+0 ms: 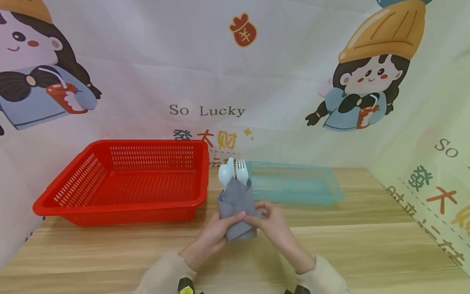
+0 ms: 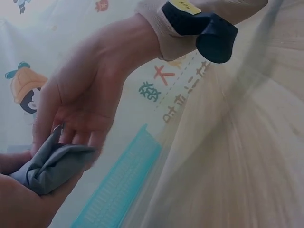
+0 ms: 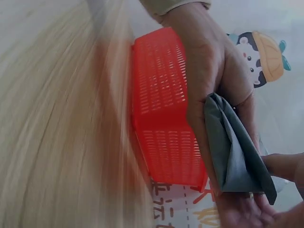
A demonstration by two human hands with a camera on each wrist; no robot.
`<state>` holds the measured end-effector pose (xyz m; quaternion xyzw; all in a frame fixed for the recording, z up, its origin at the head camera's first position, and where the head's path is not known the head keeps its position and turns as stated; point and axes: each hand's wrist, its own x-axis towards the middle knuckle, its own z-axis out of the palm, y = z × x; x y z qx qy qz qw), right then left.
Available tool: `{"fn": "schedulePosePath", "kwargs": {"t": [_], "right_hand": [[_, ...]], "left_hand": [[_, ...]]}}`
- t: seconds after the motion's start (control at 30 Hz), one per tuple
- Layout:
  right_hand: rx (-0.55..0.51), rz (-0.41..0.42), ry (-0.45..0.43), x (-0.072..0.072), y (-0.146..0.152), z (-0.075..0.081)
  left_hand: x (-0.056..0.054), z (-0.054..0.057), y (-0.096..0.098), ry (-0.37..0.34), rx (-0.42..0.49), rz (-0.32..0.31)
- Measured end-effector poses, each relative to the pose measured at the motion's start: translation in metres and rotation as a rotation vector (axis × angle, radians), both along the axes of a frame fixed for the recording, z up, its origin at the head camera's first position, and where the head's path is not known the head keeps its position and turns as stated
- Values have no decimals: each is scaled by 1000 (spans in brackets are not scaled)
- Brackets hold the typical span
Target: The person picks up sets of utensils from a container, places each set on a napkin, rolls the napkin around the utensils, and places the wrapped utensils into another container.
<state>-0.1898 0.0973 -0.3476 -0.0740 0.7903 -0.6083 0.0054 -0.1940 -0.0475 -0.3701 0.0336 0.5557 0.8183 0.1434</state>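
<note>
A grey napkin (image 1: pixel 236 200) is folded into a pocket around a pale plastic spoon (image 1: pixel 225 173), a knife (image 1: pixel 231 164) and a fork (image 1: pixel 242 171), whose upper ends stick out of the top. My left hand (image 1: pixel 213 233) holds the bundle from the left, thumb across its front. From the right, my right hand (image 1: pixel 273 224) pinches the side of the napkin, its thumb close to the left thumb. Both wrist views show the grey napkin (image 2: pixel 52 166) between the hands, with folds overlapping. The lower ends of the cutlery are hidden inside.
A red plastic basket (image 1: pixel 125 210) stands on the wooden table (image 1: pixel 367 249) to the left. Behind the right hand lies a shallow teal basket (image 1: pixel 293 196). A printed cloth (image 1: pixel 275 81) hangs behind and along the sides.
</note>
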Motion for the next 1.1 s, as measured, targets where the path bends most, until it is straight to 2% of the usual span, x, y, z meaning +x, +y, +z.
{"fn": "schedulePosePath", "kwargs": {"t": [0.1, 0.2, 0.43, 0.63, 0.87, 1.1], "right_hand": [[144, -79, 88, -1, 1, 0], [179, -77, 102, -1, 2, 1], [44, 32, 7, 0, 3, 0], [139, 26, 66, 2, 2, 1], [52, 116, 68, 5, 1, 2], [7, 119, 39, 9, -1, 5]], "left_hand": [[-2, 2, 1, -7, -2, 41], [-5, 5, 1, 15, 3, 77], [-8, 7, 0, 35, -4, 124], [-7, 7, -2, 32, 35, 114], [-10, 9, -5, -15, 69, 114], [-15, 12, -8, -60, 100, 104]]}}
